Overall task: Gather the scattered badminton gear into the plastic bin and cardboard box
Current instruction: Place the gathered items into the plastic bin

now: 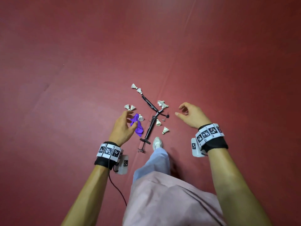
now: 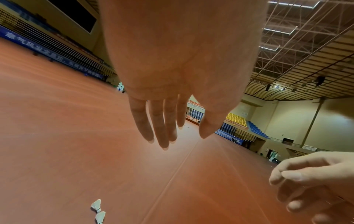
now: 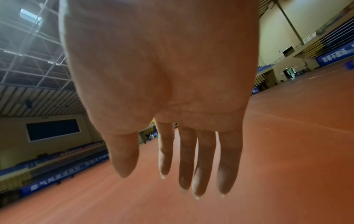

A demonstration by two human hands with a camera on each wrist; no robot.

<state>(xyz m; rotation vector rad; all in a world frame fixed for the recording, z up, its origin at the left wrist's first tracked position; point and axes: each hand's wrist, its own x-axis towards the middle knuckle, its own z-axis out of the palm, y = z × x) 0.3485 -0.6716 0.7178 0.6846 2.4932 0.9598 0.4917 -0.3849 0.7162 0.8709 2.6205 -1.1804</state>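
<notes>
Scattered on the red floor in the head view are several white shuttlecocks, among them a pair farthest off, a pair on the left and a single one nearest my shoe. A black pump-like tool and a black cord lie among them. A purple cloth lies left of the tool. My left hand hovers above the cloth, fingers relaxed, holding nothing. My right hand hangs right of the pile, loosely curled and empty. Neither bin nor box is in view.
My shoe and trouser leg stand just behind the tool's handle. Two shuttlecocks show low in the left wrist view. A small blue object stands far off on the court. Floor seams run past the pile.
</notes>
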